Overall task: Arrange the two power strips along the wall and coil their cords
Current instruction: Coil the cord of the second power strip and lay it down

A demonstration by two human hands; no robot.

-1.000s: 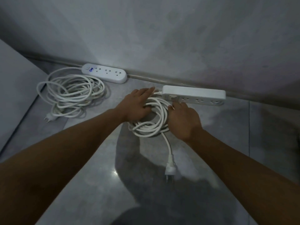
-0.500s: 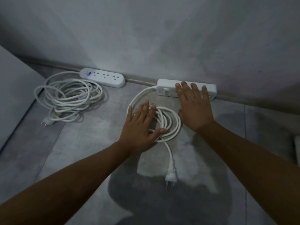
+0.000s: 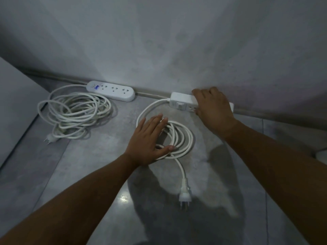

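Against wall [image 3: 177, 41]: white boxy power strip [image 3: 180, 101], cord [image 3: 177, 133] coiled.

Head view, single: the floor [image 3: 99, 156] and the wall [image 3: 177, 41] are being looked at from above, forward and steeply downward, from near, through a wide angle

1. A grey, mottled wall [image 3: 177, 41] fills the view from 10 to 2 o'clock.
2. A narrow skirting strip [image 3: 152, 93] runs along the foot of the wall.
3. The floor [image 3: 79, 174] is grey tile, with a joint line toward 4 o'clock and a small bright glare spot [image 3: 123, 198] near 6 o'clock.
4. A pale flat panel [image 3: 14, 96] stands at 9 o'clock.
5. A pale rounded object [image 3: 321, 155] sits at 3 o'clock, cut off by the edge; what it is cannot be told.
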